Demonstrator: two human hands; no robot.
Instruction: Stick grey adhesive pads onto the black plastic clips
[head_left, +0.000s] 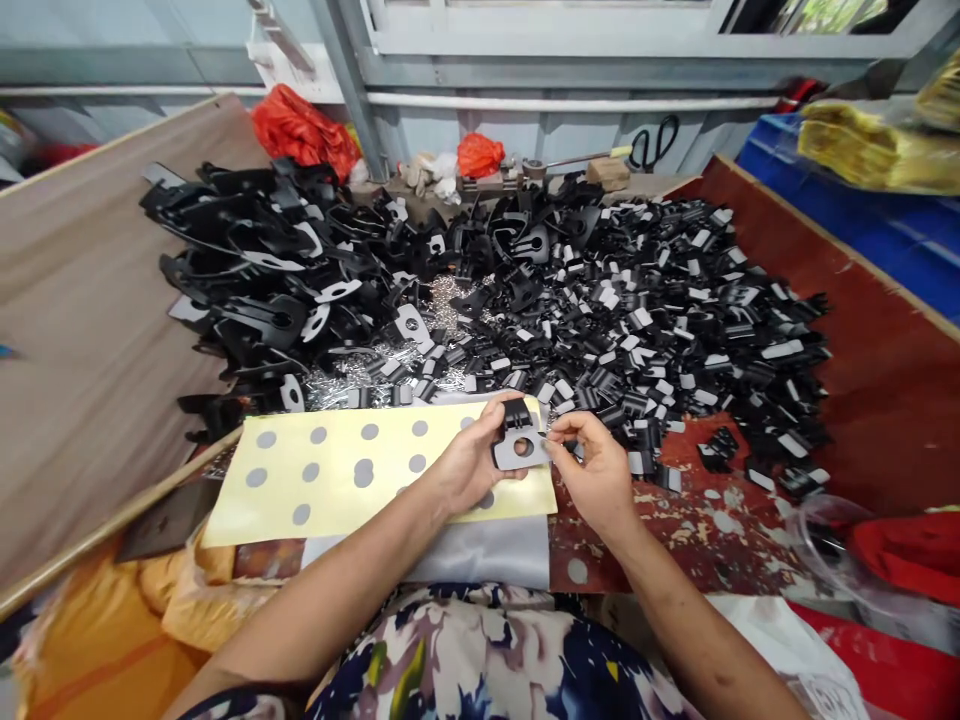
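Reaches in from both lower corners with left forearm [360,560] and right forearm [690,615] bare and angled toward each other; curls left hand [466,460] in a firm grip, with fingertips beneath; bends right hand [598,478] inward at the wrist, with thumb and forefinger drawn close together near the left hand

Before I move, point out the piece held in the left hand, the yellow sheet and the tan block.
Held piece [507,455]: head view, grey face beside the hole.
Yellow sheet [392,452]: head view, bare surface between dots.
Tan block [608,175]: head view, middle.
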